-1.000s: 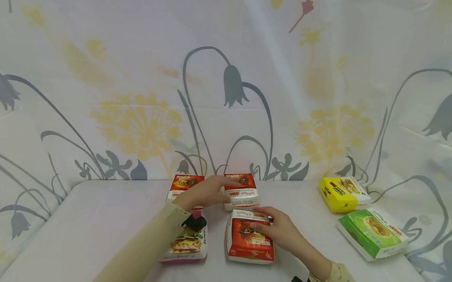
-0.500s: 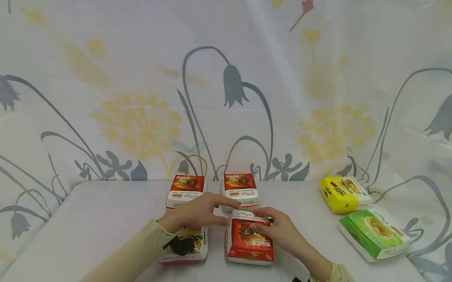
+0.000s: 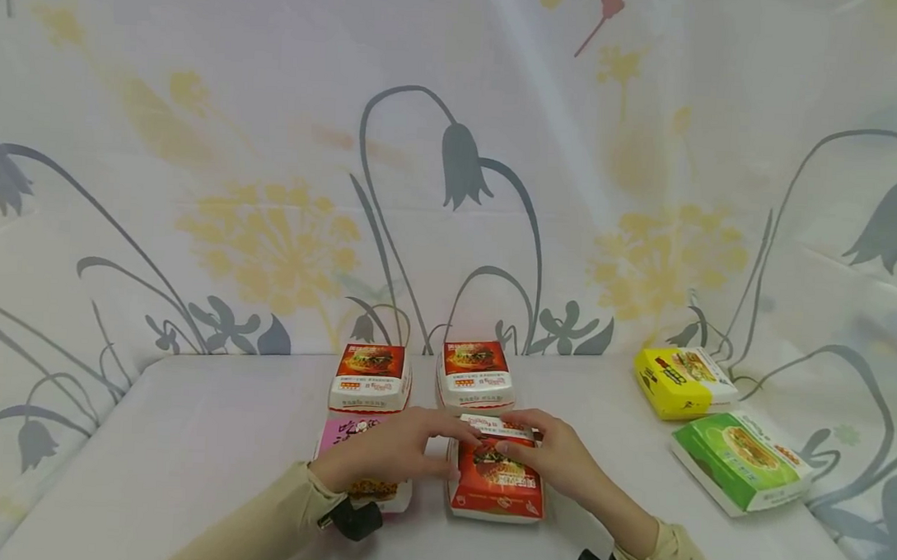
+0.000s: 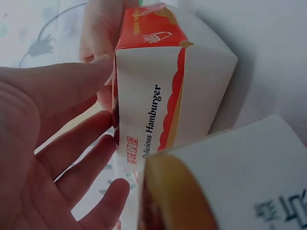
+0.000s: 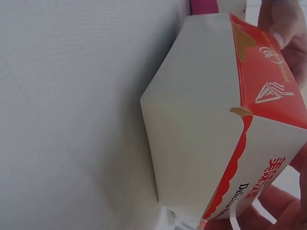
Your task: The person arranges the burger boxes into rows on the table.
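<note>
A red-and-white hamburger box [image 3: 497, 483] lies at the front, right of centre. My right hand [image 3: 561, 461] holds its right side, thumb on the printed top and index finger along the far edge. My left hand [image 3: 383, 451] reaches over a pink-and-white burger box [image 3: 389, 500], hiding much of its top. Its relaxed, spread fingers come to the left edge of the red-topped box. In the left wrist view, the white side of the hamburger box [image 4: 148, 96] shows, with the left fingers [image 4: 86, 160] beside its top.
Behind stand two more red-and-white burger boxes, one left [image 3: 371, 380] and one right [image 3: 476, 376]. At the far right, a yellow box [image 3: 671, 387] lies behind a green box [image 3: 742, 463]. A flower-printed curtain [image 3: 449, 255] rises behind the white table [image 3: 213, 437].
My left hand has drawn back from the rear right box, down toward the front right hamburger box. My right hand has stayed on that box. The rear boxes are uncovered.
</note>
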Demonstrator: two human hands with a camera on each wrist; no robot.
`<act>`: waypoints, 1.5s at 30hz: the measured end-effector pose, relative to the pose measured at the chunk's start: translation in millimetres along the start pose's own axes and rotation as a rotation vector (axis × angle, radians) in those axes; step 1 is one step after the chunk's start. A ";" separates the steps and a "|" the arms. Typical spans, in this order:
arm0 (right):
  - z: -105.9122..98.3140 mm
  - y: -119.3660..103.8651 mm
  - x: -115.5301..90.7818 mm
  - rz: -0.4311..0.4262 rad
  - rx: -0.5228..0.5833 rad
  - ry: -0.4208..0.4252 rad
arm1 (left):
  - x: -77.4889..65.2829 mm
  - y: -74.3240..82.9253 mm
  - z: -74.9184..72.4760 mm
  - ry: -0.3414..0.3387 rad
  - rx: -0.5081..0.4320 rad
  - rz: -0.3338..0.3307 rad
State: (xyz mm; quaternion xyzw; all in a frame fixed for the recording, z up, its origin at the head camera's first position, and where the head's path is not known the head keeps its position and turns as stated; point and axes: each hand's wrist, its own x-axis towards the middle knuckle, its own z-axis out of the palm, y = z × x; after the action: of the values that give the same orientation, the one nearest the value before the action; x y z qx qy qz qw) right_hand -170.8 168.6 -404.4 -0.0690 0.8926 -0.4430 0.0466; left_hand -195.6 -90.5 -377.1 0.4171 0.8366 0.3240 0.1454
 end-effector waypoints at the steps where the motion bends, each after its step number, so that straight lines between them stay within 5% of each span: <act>1: -0.1 -0.2 0.0 -0.002 0.000 -0.003 | -0.4 0.2 0.8 -0.001 0.012 -0.007; 11: -3.9 4.4 -1.7 -0.066 -0.010 -0.010 | -2.2 4.1 5.0 0.014 0.125 -0.002; 23: -16.2 13.3 -9.1 -0.092 -0.044 -0.021 | -4.4 2.7 3.6 0.015 0.141 -0.007; 32: -29.0 20.7 -11.6 -0.062 -0.017 -0.076 | -3.2 4.8 -3.9 0.034 0.117 -0.047; 40: -27.9 19.1 -13.6 -0.044 0.019 -0.048 | 0.1 6.1 -0.6 0.092 0.104 -0.145; 45: -27.8 19.1 -11.0 -0.086 0.078 -0.137 | 3.9 3.6 1.4 0.082 0.109 -0.150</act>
State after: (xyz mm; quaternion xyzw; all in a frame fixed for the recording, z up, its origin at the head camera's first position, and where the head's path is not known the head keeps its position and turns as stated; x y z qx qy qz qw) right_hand -165.5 203.7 -402.5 -0.1355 0.8657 -0.4732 0.0910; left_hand -195.1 -85.2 -375.6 0.3469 0.8871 0.2832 0.1122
